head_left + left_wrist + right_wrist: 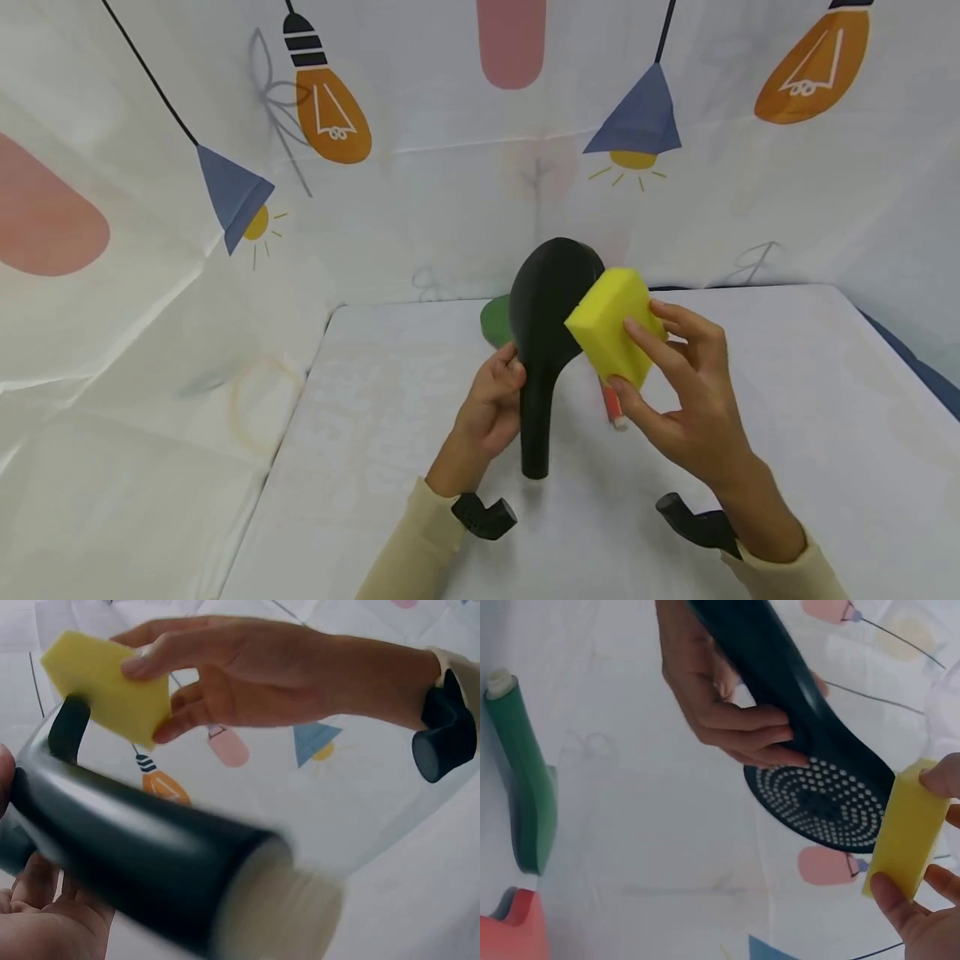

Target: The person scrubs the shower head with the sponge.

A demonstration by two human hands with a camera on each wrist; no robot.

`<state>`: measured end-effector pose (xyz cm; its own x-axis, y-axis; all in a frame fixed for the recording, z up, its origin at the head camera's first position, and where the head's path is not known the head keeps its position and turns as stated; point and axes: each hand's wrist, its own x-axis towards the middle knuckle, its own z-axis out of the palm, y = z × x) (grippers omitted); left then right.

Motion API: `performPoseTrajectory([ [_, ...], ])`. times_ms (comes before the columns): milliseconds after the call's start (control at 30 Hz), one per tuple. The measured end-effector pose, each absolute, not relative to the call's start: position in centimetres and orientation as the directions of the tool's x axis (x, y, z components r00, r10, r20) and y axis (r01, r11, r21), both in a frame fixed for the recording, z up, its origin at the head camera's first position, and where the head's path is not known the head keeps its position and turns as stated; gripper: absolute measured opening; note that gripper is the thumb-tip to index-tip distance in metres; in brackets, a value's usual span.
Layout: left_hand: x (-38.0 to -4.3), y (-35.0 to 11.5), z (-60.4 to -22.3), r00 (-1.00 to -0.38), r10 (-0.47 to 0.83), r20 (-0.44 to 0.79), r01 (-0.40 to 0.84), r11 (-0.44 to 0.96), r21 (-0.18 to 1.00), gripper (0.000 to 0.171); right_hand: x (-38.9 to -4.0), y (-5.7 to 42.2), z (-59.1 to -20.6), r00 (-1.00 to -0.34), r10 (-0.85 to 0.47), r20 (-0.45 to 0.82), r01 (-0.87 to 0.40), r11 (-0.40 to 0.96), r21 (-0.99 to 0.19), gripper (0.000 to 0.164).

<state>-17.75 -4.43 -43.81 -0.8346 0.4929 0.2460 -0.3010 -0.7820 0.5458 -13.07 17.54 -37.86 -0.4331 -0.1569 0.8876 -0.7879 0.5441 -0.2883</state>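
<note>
A black shower head [551, 292] is held upright above the table, its smooth back facing the head view. My left hand [491, 404] grips it around the neck. In the right wrist view its face with rings of pale nozzles [817, 802] shows, and the left wrist view shows a whitish end [285, 915] on the handle. My right hand [693, 387] pinches a yellow sponge [615, 325] between thumb and fingers. The sponge lies against the edge of the round head, seen also in the right wrist view as a yellow block [911, 829].
Behind the black shower head, a green shower head [529, 780] with a pale end lies on the white table [360, 400]. A red handle [612, 402] with a pale tip shows beside it, partly hidden. A printed cloth wall [450, 200] rises at the back and left.
</note>
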Motion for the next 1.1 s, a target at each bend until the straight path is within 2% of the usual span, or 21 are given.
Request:
performPoseTrajectory([
  [167, -17.5, -4.0, -43.9, -0.830, 0.508, 0.229, -0.318, -0.769, 0.555, 0.052, -13.6, 17.5, -38.4, -0.447, -0.174, 0.877, -0.775, 0.564, -0.284, 0.054],
  [500, -17.5, -4.4, -43.7, -0.844, 0.485, 0.227, -0.296, -0.775, 0.558, 0.045, -13.7, 16.3, -39.5, -0.445, -0.212, 0.870, -0.781, 0.567, -0.262, 0.047],
  [767, -17.5, -4.7, -43.5, -0.873, 0.449, 0.192, -0.275, -0.778, 0.565, 0.046, -13.5, 15.7, -39.8, -0.479, -0.281, 0.832, -0.806, 0.516, -0.290, 0.045],
  [900, -17.4, -4.9, -43.2, -0.898, 0.400, 0.182, -0.223, -0.772, 0.595, 0.058, -13.2, 15.5, -39.9, -0.526, -0.349, 0.776, -0.817, 0.462, -0.345, 0.038],
  [1000, -17.5, -5.1, -42.8, -0.910, 0.364, 0.199, -0.176, -0.773, 0.609, 0.066, -12.8, 15.5, -39.8, -0.598, -0.418, 0.684, -0.792, 0.440, -0.423, 0.051],
  [1100, -17.6, -5.4, -42.6, -0.915, 0.340, 0.218, -0.144, -0.778, 0.611, 0.067, -12.5, 15.9, -39.6, -0.647, -0.485, 0.589, -0.762, 0.441, -0.474, 0.058],
])
